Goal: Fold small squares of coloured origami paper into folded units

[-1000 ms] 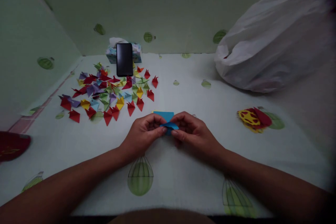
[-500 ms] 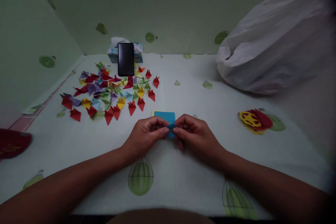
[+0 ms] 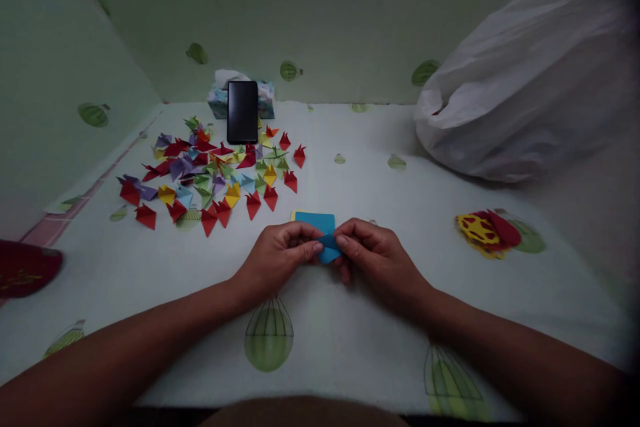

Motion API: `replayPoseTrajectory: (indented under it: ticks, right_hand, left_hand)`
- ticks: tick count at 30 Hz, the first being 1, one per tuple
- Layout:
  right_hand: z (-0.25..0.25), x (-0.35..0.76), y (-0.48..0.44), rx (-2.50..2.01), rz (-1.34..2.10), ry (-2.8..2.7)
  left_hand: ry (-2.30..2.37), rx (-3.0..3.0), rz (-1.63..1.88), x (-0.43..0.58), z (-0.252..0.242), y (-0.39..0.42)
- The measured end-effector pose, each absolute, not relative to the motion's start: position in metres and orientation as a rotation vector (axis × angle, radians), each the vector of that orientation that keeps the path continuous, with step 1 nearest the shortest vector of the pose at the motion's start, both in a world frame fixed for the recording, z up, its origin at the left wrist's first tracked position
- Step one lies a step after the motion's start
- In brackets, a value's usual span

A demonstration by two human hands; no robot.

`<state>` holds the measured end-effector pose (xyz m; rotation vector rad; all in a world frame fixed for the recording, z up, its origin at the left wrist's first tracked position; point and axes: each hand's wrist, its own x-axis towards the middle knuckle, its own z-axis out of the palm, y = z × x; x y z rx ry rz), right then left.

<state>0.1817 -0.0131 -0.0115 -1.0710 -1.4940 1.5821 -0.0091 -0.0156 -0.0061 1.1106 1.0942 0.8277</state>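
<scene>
Between my two hands is a small folded piece of blue paper (image 3: 329, 249), pinched at both sides. My left hand (image 3: 287, 250) has thumb and forefinger closed on its left edge. On the opposite edge, the thumb and fingers of my right hand (image 3: 373, 250) are closed on it too. Just behind the fingers lies a flat stack of square paper (image 3: 315, 219), blue on top with a yellow edge showing at its left. My fingers hide part of the folded piece and the front of the stack.
Many small folded paper shapes (image 3: 220, 177) in red, purple, green, yellow and blue spread at back left. A phone (image 3: 243, 112) leans on a tissue box (image 3: 217, 101). A white plastic bag (image 3: 500, 93) bulges at right, above red and yellow cut-outs (image 3: 480, 229). A red object (image 3: 27, 269) sits far left.
My right thumb has shifted slightly right along the folded blue paper, and more of its surface shows between my hands. The whole view has moved a little.
</scene>
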Motion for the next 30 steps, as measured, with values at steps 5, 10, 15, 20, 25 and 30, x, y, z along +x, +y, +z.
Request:
replayPoseTrajectory:
  ticks: [5, 10, 15, 20, 25, 30]
  right_hand:
    - [-0.0116, 0.1824, -0.0117, -1.063, 1.609, -1.480]
    - [-0.0132, 0.1827, -0.0098, -1.074, 1.630, -1.481]
    - [-0.0126, 0.1818, -0.0107, -1.071, 1.629, -1.480]
    - [-0.0103, 0.1812, -0.0132, -1.086, 1.572, -1.522]
    - [-0.0103, 0.1822, -0.0141, -1.102, 1.521, -1.559]
    - [-0.0112, 0.1823, -0.0143, -1.095, 1.508, -1.571]
  left_hand:
    - [1.096, 1.132, 0.826, -0.0100, -0.0059, -0.0152]
    - [1.076, 1.161, 0.831, -0.0109, -0.0054, -0.0141]
    - [1.066, 1.210, 0.873, -0.0106, -0.0086, -0.0151]
    - [1.036, 1.218, 0.944, -0.0095, -0.0113, -0.0170]
    - [1.056, 1.190, 0.944, -0.0090, -0.0120, -0.0163]
    - [1.059, 1.215, 0.968, -0.0086, -0.0130, -0.0173]
